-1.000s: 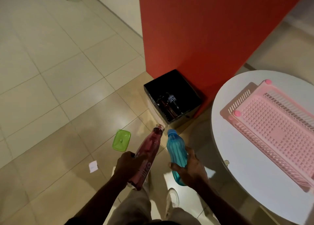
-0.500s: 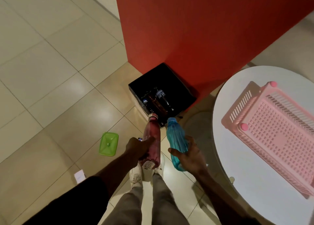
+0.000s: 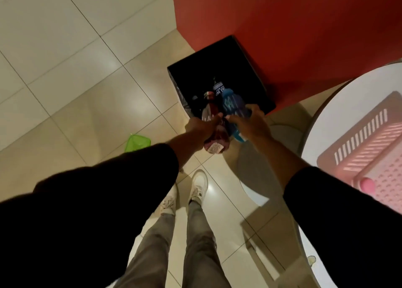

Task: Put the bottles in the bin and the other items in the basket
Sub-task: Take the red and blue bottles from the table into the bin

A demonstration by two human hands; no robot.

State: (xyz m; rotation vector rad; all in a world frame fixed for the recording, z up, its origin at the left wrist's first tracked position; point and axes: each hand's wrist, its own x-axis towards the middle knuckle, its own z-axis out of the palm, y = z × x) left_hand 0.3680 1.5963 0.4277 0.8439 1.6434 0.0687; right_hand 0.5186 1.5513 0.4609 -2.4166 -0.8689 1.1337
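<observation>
Both arms extended fwd over the black bin [image 3: 239,54], which sits on the tiled floor against the red wall [image 3: 282,15]. Left hand [image 3: 201,125] closed around the dark red bottle [image 3: 212,122]; right hand [image 3: 250,123] closed around the blue bottle [image 3: 233,104] — both bottles side by side, touching or nearly so, necks pointing into the bin opening, bases toward the person. At least one more bottle w/ a printed label [image 3: 219,89] lies inside the bin; details too dark to read. Green lid [image 3: 137,143] on floor left of the arms, partly hidden by the left sleeve. Pink basket [image 3: 365,144] upside down on the white round table [image 3: 348,96] at right — well apart from the bin.
</observation>
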